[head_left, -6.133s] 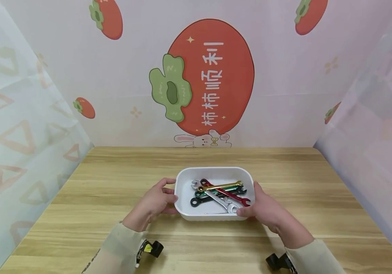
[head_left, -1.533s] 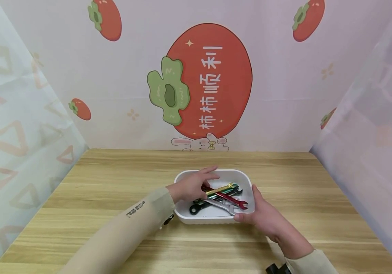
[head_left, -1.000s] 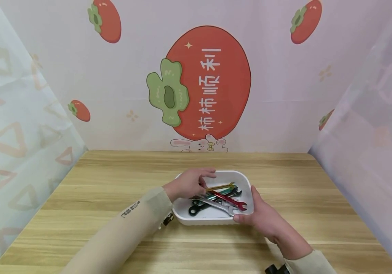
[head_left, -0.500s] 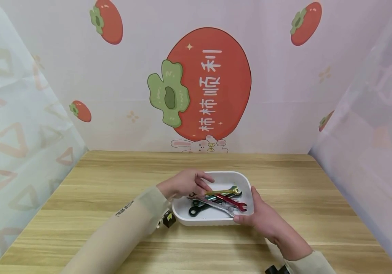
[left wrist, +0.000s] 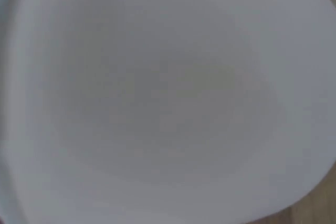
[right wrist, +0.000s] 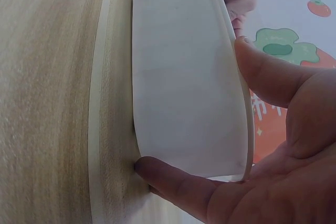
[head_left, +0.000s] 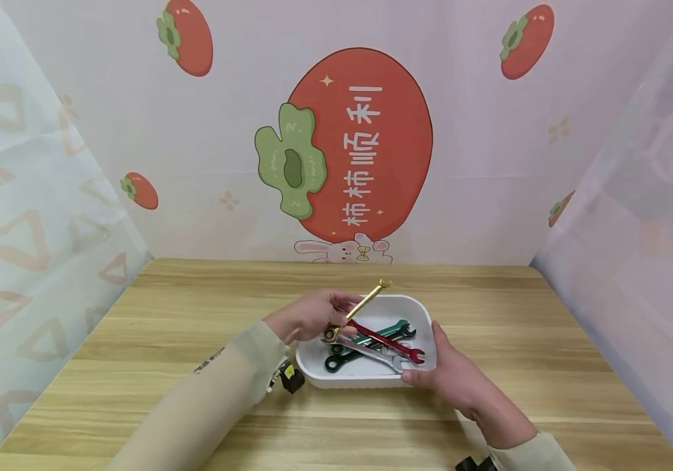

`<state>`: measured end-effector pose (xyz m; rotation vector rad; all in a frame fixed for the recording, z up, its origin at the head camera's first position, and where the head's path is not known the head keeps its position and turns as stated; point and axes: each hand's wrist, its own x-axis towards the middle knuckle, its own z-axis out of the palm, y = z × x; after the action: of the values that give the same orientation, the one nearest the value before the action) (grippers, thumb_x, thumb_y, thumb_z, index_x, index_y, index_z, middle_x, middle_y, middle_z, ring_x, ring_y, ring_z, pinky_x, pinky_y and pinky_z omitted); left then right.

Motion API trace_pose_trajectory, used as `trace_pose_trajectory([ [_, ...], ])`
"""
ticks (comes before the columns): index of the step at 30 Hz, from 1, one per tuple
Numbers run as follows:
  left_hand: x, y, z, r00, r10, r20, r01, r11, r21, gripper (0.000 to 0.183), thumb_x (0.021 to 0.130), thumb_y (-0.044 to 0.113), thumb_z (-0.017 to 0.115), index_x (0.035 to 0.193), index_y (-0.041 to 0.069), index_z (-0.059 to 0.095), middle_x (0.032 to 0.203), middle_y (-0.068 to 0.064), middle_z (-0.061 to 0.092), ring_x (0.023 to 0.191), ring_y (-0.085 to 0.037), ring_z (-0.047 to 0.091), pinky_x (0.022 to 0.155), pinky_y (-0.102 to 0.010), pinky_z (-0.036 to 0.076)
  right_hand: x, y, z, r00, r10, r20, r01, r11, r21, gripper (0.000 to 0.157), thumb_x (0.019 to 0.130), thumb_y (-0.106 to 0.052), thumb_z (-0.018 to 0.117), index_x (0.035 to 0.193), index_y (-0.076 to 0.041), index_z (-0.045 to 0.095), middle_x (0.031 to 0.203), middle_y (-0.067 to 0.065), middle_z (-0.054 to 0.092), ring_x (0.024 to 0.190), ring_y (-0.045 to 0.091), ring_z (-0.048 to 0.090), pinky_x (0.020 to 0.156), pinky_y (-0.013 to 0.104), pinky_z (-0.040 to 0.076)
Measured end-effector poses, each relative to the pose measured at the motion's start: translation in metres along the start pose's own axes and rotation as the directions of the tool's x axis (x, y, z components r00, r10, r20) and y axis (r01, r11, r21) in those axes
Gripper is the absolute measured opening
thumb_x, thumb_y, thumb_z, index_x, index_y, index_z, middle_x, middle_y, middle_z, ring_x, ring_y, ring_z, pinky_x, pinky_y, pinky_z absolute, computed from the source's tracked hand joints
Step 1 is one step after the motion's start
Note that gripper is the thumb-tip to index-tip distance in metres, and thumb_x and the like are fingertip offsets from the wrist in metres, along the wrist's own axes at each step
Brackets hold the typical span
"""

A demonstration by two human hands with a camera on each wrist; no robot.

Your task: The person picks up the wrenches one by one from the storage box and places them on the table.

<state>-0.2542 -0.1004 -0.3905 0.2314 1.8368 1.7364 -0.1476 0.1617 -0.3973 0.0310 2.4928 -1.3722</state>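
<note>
My left hand [head_left: 315, 315] pinches a gold combination wrench [head_left: 365, 302] over the left part of a white plastic bin [head_left: 348, 380]. The wrench is tilted, its open end up and to the right, its ring end low by the fingers. Inside the bin lie a red wrench [head_left: 395, 345], a green wrench [head_left: 396, 327], a black wrench [head_left: 336, 361] and a silver wrench [head_left: 374, 354], crossing one another. My right hand [head_left: 456, 369] grips the bin's right end, thumb [right wrist: 265, 72] on the rim. In the left wrist view the bin wall [left wrist: 168, 98] fills nearly everything, hiding the hand.
The bin stands on a wood-grain table [head_left: 207, 301]. Behind it rises a pale backdrop [head_left: 195, 163] with printed persimmons, and pale printed sheets stand at left and right.
My left hand has gone from the bin's left side into it, taken hold of the gold wrench and raised its open end. The right hand keeps its place on the bin.
</note>
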Motion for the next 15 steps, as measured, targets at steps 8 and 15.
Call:
trace_pose_trajectory([
  [8,-0.007,0.005,-0.004,0.998,0.063,0.014,-0.057,0.969,-0.242,0.053,0.085,-0.027,0.039,0.134,-0.005,0.038,0.102,-0.018,0.041,0.1,-0.037,0.05,0.093,-0.048,0.051,0.0,0.001,0.001,1.0,-0.001,0.0,0.001,1.0,0.002,0.128,0.075,-0.034,0.087,0.158,-0.001,-0.004,0.154,0.028,0.029,0.132,0.047,0.036,0.106,0.069,0.023],
  [15,-0.013,0.009,-0.01,0.994,0.105,0.023,-0.097,0.966,-0.238,0.047,0.089,-0.019,0.046,0.129,0.0,0.034,0.098,-0.014,0.045,0.086,-0.029,0.057,0.088,-0.046,0.054,0.001,0.002,0.001,1.0,-0.012,-0.001,0.012,1.0,0.016,0.129,0.074,-0.033,0.088,0.158,-0.001,-0.005,0.154,0.029,0.029,0.132,0.045,0.037,0.108,0.068,0.022],
])
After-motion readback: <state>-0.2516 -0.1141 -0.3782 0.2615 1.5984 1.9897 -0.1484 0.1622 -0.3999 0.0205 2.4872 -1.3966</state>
